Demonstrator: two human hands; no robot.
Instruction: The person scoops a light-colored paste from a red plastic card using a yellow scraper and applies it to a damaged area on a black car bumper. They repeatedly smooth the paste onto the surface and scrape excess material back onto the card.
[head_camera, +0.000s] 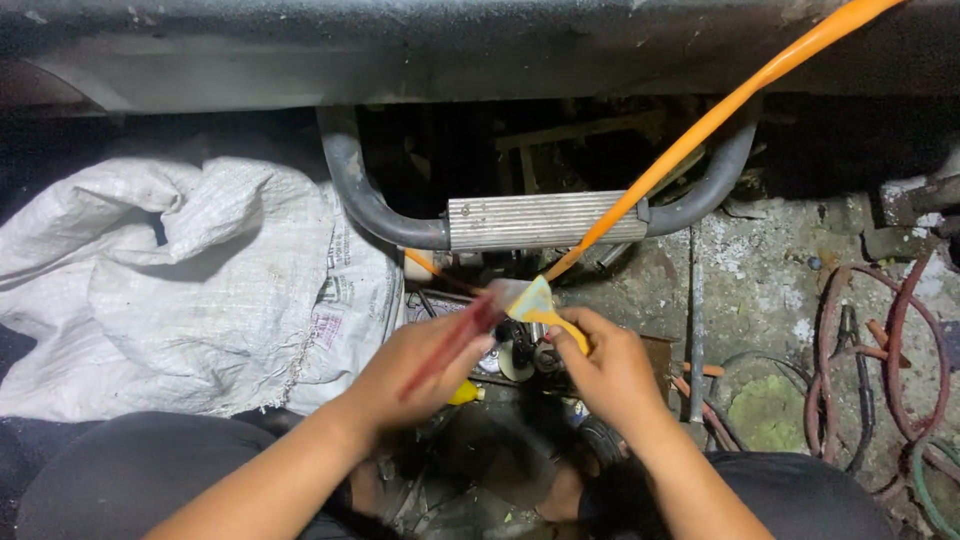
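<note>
My left hand (425, 365) grips a thin red-handled tool (455, 340), blurred by motion, whose tip points up and right toward a small pale piece of material (530, 298). My right hand (610, 370) pinches that pale piece together with a yellow-orange part (565, 330). Both hands meet just below a ribbed metal footstep (545, 220). An orange hose (720, 110) comes down from the upper right and ends near the pale piece.
A curved grey metal bar (350, 180) carries the footstep under a dark vehicle edge (400, 50). A crumpled white woven sack (180, 270) lies left. Coiled red and green hoses (900, 340) rest on the rough concrete right. Small metal parts (515, 360) sit below the hands.
</note>
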